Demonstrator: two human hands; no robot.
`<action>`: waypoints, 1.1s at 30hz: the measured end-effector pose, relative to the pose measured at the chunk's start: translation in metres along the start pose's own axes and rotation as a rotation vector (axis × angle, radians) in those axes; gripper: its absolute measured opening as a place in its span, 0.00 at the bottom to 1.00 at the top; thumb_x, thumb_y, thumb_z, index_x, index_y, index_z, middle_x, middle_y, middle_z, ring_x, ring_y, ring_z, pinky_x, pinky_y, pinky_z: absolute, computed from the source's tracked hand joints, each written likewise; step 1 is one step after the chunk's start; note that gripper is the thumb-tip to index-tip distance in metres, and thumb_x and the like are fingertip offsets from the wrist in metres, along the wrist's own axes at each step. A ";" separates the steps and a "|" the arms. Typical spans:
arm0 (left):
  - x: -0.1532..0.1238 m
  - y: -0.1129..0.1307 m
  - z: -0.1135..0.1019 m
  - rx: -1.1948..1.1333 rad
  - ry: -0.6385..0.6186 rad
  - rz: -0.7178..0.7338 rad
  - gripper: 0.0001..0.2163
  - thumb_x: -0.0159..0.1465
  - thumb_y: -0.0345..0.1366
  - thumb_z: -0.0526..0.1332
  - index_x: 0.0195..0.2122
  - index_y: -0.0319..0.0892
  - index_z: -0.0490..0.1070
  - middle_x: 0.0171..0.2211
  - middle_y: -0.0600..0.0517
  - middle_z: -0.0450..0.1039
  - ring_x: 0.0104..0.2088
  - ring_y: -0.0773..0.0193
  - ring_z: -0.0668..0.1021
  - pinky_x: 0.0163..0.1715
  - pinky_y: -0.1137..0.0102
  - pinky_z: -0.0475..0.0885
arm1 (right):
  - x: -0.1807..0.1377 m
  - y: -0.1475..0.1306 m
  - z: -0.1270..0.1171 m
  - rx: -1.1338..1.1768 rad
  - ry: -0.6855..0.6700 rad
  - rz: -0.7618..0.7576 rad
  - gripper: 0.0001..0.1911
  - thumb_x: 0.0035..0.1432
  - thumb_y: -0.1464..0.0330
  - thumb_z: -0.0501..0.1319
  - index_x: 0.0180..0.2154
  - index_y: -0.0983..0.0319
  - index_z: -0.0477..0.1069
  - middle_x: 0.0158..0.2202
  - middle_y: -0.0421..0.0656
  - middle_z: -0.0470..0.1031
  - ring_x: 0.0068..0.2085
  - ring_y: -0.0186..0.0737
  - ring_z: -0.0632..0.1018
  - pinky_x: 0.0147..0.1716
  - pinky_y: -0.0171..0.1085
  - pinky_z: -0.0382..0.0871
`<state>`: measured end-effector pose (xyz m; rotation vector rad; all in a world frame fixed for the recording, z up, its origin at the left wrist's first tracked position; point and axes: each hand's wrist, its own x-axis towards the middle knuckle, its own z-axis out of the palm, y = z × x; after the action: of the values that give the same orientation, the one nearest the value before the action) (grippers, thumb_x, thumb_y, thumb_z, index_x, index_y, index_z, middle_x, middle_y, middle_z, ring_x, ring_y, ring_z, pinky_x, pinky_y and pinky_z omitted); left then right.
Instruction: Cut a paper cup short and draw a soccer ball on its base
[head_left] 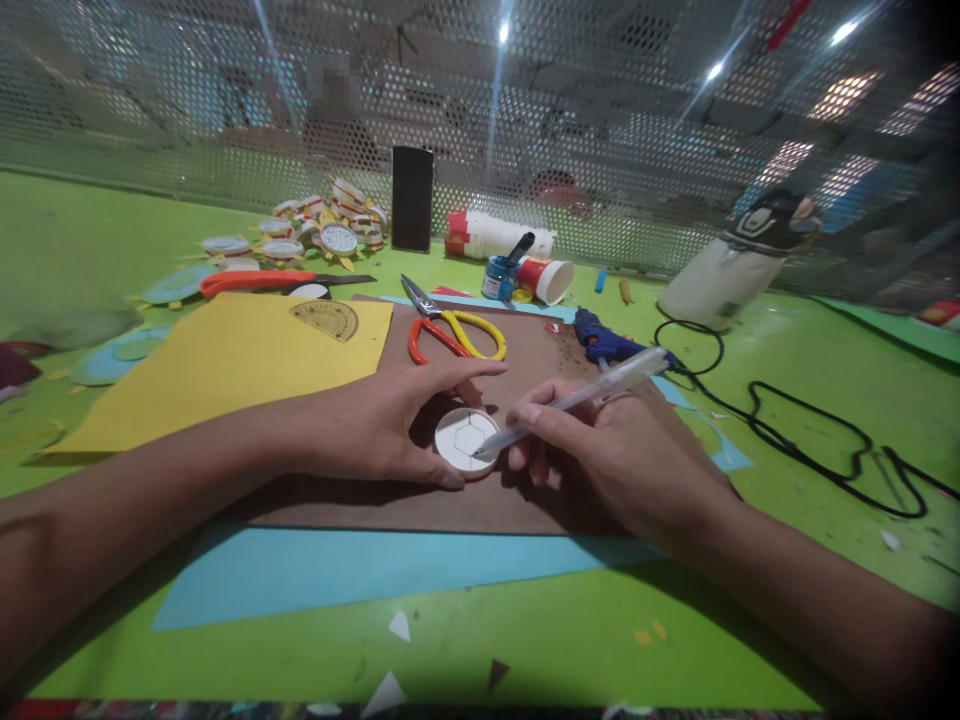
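Observation:
A small round white disc (454,455) with a hexagon and short lines drawn on it rests over the brown board (330,508). My left hand (367,425) curves around its left side, thumb at the near edge and fingers at the far edge, steadying it. In my right hand (592,435) is a clear-barrelled pen (611,378), held in a writing grip. Its tip touches the drawing near the lower right of the hexagon. Just beyond lie scissors (480,338) with one red and one yellow handle.
Yellow paper (225,375) with a protractor (325,319) lies left. A blue glue gun (611,342) with a black cord (795,440) is right. Farther back stand a phone (412,198), a blue ink jar (499,278), paper cups (546,280), a penguin-topped container (727,270) and several decorated discs (337,238).

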<state>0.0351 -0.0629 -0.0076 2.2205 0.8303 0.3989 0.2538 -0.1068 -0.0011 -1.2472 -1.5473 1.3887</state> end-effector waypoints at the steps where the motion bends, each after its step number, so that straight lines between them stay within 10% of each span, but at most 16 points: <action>1: 0.000 0.000 0.000 -0.005 0.003 -0.004 0.41 0.54 0.38 0.69 0.66 0.49 0.50 0.55 0.47 0.70 0.54 0.54 0.73 0.55 0.59 0.67 | 0.000 -0.001 0.000 -0.005 -0.003 0.007 0.11 0.60 0.62 0.61 0.29 0.63 0.69 0.22 0.40 0.76 0.21 0.29 0.72 0.22 0.29 0.64; 33: 0.000 0.003 -0.002 0.066 0.002 0.010 0.41 0.54 0.40 0.69 0.66 0.49 0.50 0.54 0.48 0.70 0.54 0.54 0.73 0.55 0.60 0.67 | -0.002 -0.002 -0.002 -0.067 -0.039 0.020 0.12 0.61 0.63 0.60 0.27 0.62 0.69 0.21 0.40 0.76 0.22 0.30 0.72 0.24 0.31 0.65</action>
<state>0.0354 -0.0638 -0.0045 2.2867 0.8450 0.3837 0.2558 -0.1081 0.0009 -1.2860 -1.6244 1.3915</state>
